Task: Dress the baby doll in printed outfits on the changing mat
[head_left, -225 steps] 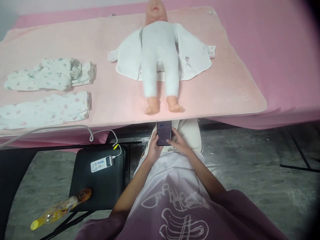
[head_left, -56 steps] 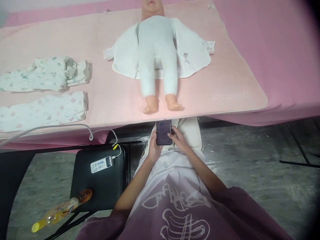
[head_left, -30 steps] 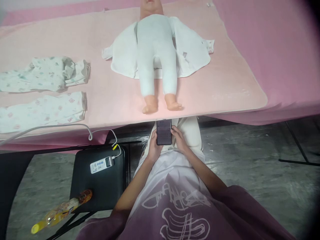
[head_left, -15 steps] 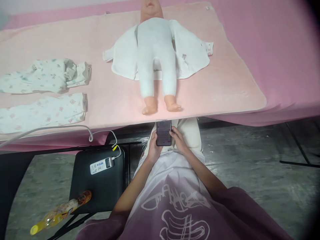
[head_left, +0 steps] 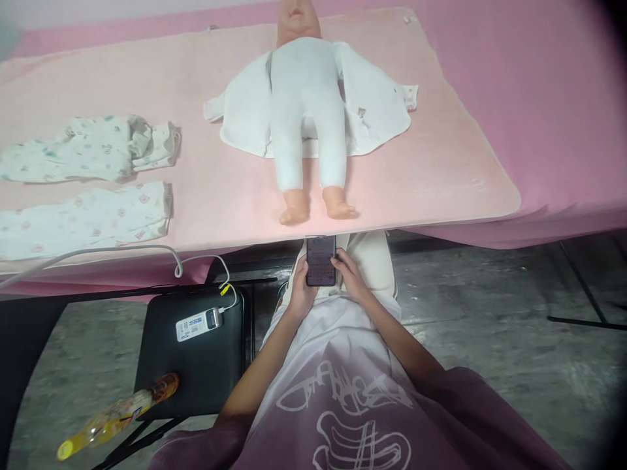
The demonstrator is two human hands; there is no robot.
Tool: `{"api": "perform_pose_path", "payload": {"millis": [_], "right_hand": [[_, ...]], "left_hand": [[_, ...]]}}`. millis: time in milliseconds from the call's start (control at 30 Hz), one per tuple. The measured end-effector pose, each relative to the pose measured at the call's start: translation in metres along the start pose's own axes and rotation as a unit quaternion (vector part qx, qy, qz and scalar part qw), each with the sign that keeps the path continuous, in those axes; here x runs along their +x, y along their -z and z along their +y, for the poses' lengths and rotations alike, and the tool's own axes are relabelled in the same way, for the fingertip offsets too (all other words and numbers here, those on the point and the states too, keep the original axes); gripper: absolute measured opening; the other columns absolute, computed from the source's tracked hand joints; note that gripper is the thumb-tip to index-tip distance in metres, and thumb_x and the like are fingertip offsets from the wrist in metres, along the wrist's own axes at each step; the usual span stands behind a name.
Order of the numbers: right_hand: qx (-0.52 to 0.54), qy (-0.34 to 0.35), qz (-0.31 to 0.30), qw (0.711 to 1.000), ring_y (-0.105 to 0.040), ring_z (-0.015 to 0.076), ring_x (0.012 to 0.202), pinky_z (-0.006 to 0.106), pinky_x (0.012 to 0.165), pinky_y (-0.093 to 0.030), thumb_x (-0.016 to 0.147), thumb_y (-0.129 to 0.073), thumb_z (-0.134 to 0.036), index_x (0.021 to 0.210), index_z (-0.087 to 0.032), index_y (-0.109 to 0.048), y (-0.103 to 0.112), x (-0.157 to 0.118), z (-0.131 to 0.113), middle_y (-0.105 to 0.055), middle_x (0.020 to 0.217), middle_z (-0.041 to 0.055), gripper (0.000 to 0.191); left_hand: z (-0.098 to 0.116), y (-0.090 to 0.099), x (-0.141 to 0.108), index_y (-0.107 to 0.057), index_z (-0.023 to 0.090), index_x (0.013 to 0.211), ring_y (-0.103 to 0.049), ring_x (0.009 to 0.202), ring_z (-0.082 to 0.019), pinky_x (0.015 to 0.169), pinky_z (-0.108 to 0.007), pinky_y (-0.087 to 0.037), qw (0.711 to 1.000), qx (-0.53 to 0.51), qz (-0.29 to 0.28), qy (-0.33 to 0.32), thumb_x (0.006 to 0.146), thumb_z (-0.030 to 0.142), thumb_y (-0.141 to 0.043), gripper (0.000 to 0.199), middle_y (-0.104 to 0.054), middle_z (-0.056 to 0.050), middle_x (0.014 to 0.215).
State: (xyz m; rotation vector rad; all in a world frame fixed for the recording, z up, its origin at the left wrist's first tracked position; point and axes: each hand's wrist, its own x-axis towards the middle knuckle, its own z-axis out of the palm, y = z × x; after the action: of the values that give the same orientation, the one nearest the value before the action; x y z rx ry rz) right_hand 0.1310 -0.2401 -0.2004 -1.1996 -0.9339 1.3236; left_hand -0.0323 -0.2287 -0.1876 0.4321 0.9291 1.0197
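Above my lap, just below the table edge, a dark phone (head_left: 321,262) with a lit screen is held between my two hands. My left hand (head_left: 302,290) grips its left side, thumb along the edge. My right hand (head_left: 350,274) holds the right side, with the thumb at the screen. Beyond the phone, a baby doll (head_left: 308,85) in white lies on its back on a pink mat (head_left: 441,163), feet toward me. A white top (head_left: 377,98) is spread open under the doll. Neither hand touches the doll.
Two folded patterned garments, one greenish (head_left: 93,149) and one pinkish (head_left: 88,219), lie on the mat at left. A black stool (head_left: 196,372) holds a white power bank (head_left: 198,324) with a cable (head_left: 122,249). A bottle (head_left: 117,418) with a yellow cap overlaps the stool's front left.
My right thumb has shifted slightly at the phone screen. The view has moved very slightly; the doll and garments lie as before.
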Motion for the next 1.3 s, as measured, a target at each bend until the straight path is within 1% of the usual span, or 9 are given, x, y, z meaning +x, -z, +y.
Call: {"api": "perform_pose_path", "payload": {"millis": [167,333,567,767,867,1000,1167,1300], "right_hand": [[-0.005,-0.005,0.005,1.000,-0.064,0.0255,0.104,0.036,0.099,-0.053,0.104,-0.066,-0.060,0.109,-0.027,-0.069,-0.001,0.000,0.001,-0.071,0.102,0.0026,0.033],[-0.012,-0.002,0.005,1.000,-0.064,0.0260,0.104,0.036,0.099,-0.052,0.104,-0.066,-0.060,0.110,-0.026,-0.069,0.000,0.001,0.002,-0.072,0.105,0.0032,0.035],[-0.023,-0.001,0.000,1.000,-0.063,0.0254,0.101,0.036,0.101,-0.051,0.105,-0.065,-0.060,0.114,-0.027,-0.070,0.001,0.001,0.000,-0.070,0.103,0.0023,0.035],[-0.040,-0.007,0.003,0.999,-0.064,0.0268,0.099,0.039,0.101,-0.053,0.103,-0.064,-0.066,0.109,-0.027,-0.068,0.001,0.001,-0.001,-0.069,0.099,0.0028,0.039],[-0.035,-0.005,0.004,0.999,-0.064,0.0268,0.100,0.038,0.101,-0.053,0.102,-0.065,-0.066,0.109,-0.027,-0.068,0.000,0.001,-0.002,-0.071,0.101,0.0031,0.040],[-0.032,-0.007,0.001,0.999,-0.065,0.0266,0.102,0.037,0.102,-0.053,0.103,-0.064,-0.065,0.110,-0.027,-0.068,-0.001,0.001,-0.003,-0.072,0.104,0.0030,0.039],[-0.028,0.000,-0.003,1.000,-0.066,0.0254,0.105,0.036,0.104,-0.051,0.105,-0.064,-0.062,0.114,-0.026,-0.069,0.000,0.002,-0.004,-0.073,0.108,0.0029,0.037],[-0.047,0.015,0.016,0.999,-0.065,0.0269,0.110,0.037,0.106,-0.051,0.104,-0.062,-0.066,0.104,-0.025,-0.070,0.002,0.006,-0.009,-0.073,0.108,0.0049,0.043]], "left_hand": [[0.001,-0.001,0.000,-0.076,0.028,0.131,-0.073,0.128,-0.026,0.106,-0.034,-0.059,1.000,-0.008,0.001,0.001,0.099,0.049,-0.082,0.039,-0.078,-0.006,0.135],[0.003,-0.002,0.000,-0.075,0.028,0.132,-0.073,0.128,-0.025,0.105,-0.034,-0.059,1.000,-0.007,0.003,0.006,0.098,0.049,-0.083,0.041,-0.078,-0.005,0.136],[0.002,-0.001,0.001,-0.075,0.028,0.132,-0.073,0.126,-0.023,0.102,-0.031,-0.060,1.000,-0.006,-0.002,0.002,0.097,0.051,-0.084,0.042,-0.078,-0.003,0.136],[0.002,-0.001,0.001,-0.075,0.027,0.133,-0.071,0.133,-0.026,0.108,-0.035,-0.059,1.000,-0.003,-0.002,0.003,0.098,0.050,-0.082,0.042,-0.078,-0.005,0.138],[0.002,-0.001,0.001,-0.075,0.028,0.132,-0.072,0.131,-0.025,0.108,-0.034,-0.058,1.000,-0.001,0.000,0.008,0.098,0.051,-0.082,0.042,-0.078,-0.004,0.137],[0.001,0.000,0.002,-0.075,0.028,0.133,-0.073,0.126,-0.024,0.102,-0.031,-0.060,1.000,-0.002,-0.005,-0.001,0.097,0.051,-0.084,0.044,-0.077,-0.004,0.138],[0.000,0.001,0.004,-0.076,0.028,0.131,-0.073,0.127,-0.023,0.104,-0.031,-0.060,1.000,-0.005,-0.002,-0.007,0.096,0.051,-0.085,0.043,-0.078,-0.004,0.135],[0.001,-0.001,0.003,-0.076,0.027,0.131,-0.071,0.133,-0.025,0.106,-0.032,-0.060,1.000,-0.002,0.007,-0.011,0.097,0.050,-0.084,0.042,-0.077,-0.005,0.140]]}}
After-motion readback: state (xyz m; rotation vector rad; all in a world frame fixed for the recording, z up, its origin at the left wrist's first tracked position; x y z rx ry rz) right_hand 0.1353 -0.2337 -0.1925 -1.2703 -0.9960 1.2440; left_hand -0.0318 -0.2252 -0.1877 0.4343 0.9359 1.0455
